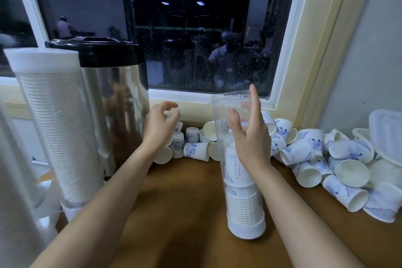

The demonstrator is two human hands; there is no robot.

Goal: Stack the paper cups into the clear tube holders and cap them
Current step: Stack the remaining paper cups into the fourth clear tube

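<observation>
Well, the clear plastic tube (219,115) stands half-filled with nested paper cups (241,204), the right hand (250,143) splayed open against it, the left hand (158,128) curled over loose cups (195,150), grip unclear.

Nothing here can actually be read. The paper cups (299,150) heaped on the table (185,191) carry a blue flower print, and one lying on its side to the right has a short row of tiny dark marks beside the flowers that looks like lettering, but it is too small and soft to make out. A cup inside the clear tube (233,113) shows a similar faint column of marks down its side, just as illegible. The steel urn (121,102) with the black lid bears no label or brand on the side facing me.
</observation>
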